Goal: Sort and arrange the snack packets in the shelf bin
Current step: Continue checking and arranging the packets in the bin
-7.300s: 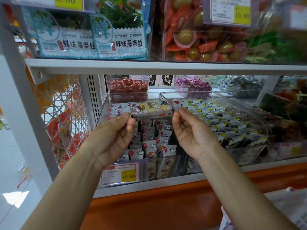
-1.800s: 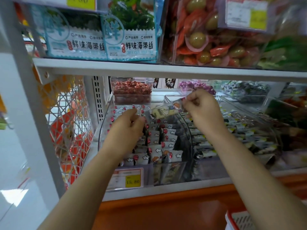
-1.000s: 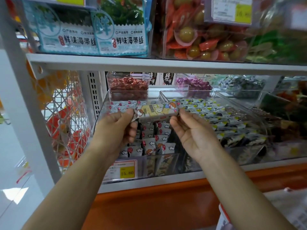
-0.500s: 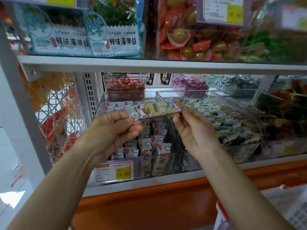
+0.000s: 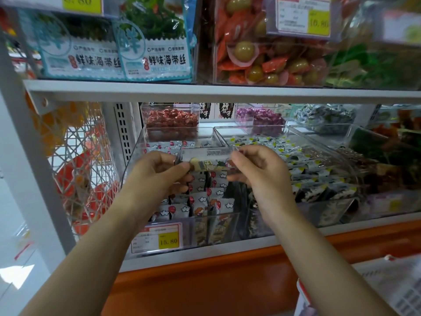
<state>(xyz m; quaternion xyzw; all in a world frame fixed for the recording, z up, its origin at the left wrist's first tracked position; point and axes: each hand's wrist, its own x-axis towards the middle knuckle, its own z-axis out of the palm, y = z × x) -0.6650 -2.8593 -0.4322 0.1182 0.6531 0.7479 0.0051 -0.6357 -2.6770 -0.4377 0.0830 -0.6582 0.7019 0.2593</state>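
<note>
A long snack packet (image 5: pixel 208 158) hangs level above the clear shelf bin (image 5: pixel 134 153), its pale back side turned up towards me. My left hand (image 5: pixel 159 176) pinches its left end and my right hand (image 5: pixel 255 169) pinches its right end. Below them, rows of small white packets with red and cloud prints (image 5: pixel 205 197) stand upright in the bin. My hands hide part of those rows.
A yellow price tag (image 5: pixel 159 239) marks the bin's front. To the right, a second clear bin (image 5: pixel 341 142) holds dark seaweed packets. Behind stand small tubs of red (image 5: pixel 169 120) and purple sweets (image 5: pixel 262 116). The upper shelf edge (image 5: pixel 205 92) runs overhead; a wire basket (image 5: pixel 77 167) hangs left.
The packet has turned over between my hands, from its printed yellow face to its pale back, and both hands have come a little closer together above the bin.
</note>
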